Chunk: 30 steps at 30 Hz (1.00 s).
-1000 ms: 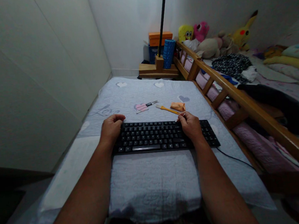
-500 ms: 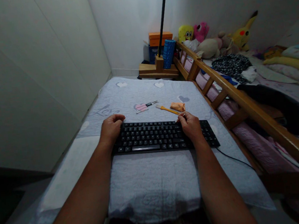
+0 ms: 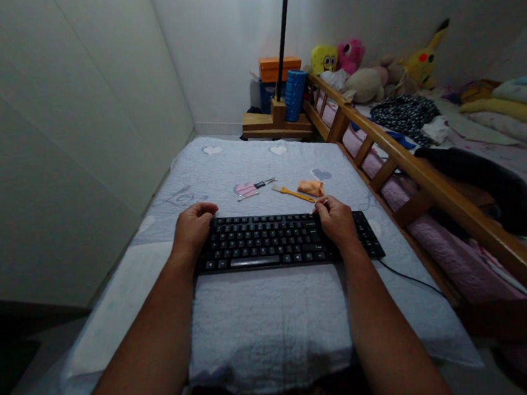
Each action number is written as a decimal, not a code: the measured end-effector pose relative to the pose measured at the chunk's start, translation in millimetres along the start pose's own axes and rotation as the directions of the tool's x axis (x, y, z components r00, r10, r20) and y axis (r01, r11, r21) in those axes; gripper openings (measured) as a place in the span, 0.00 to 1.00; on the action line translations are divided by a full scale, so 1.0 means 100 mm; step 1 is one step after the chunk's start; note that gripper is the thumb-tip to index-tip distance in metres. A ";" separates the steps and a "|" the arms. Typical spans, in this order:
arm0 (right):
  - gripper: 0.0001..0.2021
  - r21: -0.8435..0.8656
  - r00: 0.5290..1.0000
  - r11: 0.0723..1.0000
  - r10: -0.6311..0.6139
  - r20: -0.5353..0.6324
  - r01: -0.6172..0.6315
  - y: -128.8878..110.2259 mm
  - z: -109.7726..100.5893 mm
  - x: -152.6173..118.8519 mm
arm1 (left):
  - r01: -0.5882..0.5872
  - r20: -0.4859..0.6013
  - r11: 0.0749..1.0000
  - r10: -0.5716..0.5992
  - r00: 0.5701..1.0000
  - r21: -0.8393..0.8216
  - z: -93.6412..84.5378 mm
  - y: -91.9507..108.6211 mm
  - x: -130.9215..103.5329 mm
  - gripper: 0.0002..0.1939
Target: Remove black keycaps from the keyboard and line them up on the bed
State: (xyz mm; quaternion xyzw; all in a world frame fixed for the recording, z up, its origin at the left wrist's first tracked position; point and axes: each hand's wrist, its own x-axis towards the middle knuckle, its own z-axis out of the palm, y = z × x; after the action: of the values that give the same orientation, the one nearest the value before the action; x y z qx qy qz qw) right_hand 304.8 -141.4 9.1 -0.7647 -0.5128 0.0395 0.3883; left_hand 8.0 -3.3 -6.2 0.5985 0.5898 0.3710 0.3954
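Observation:
A black keyboard (image 3: 263,241) lies flat on the pale blue quilted cover, its cable running off to the right. My left hand (image 3: 193,228) is closed around the keyboard's upper left end, fingertips partly hidden. Over the right part of the keys, my right hand (image 3: 337,218) pinches a thin white stick, seemingly a cotton swab (image 3: 314,211). Just beyond that hand are a yellow-handled brush (image 3: 297,194) and a crumpled orange cloth (image 3: 310,188). Farther left lie a black-and-silver slim tool (image 3: 262,184) and another cotton swab (image 3: 248,196).
A wooden bed rail (image 3: 395,163) runs along the right, with bedding and plush toys (image 3: 364,84) behind it. A pale cabinet wall (image 3: 61,130) borders the left. At the far end stand a wooden base (image 3: 265,123) with a black pole, a blue foam roller (image 3: 295,95) and an orange box (image 3: 279,68).
The whole view has shifted slightly. Both hands stay nearly in place, and the white stick at my right fingertips has moved only a little.

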 end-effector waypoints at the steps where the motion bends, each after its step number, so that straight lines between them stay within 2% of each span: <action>1: 0.10 -0.006 1.000 1.000 -0.001 -0.001 0.001 0.01 0.00 0.00 | 0.002 0.001 1.000 -0.002 1.000 -0.002 0.00 0.00 0.00 0.16; 11: 0.10 -0.012 1.000 1.000 0.020 -0.006 -0.020 -0.02 -0.02 0.00 | -0.002 -0.013 1.000 0.002 1.000 -0.005 0.00 0.02 -0.01 0.16; 20: 0.10 0.006 1.000 1.000 -0.016 0.016 0.016 -0.02 0.03 -0.01 | -0.002 -0.003 1.000 0.002 1.000 0.020 0.00 -0.01 0.01 0.17; 30: 0.10 -0.012 1.000 1.000 0.017 0.013 -0.017 0.01 -0.04 0.01 | 0.017 0.001 1.000 -0.017 1.000 0.004 0.00 -0.02 0.01 0.17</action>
State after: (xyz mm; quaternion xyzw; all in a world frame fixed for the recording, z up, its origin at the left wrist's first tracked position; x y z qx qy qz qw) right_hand 308.2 -142.6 11.4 -0.7711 -0.5091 0.0449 0.3798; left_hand 7.0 -2.5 -8.2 0.5944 0.5953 0.3665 0.3976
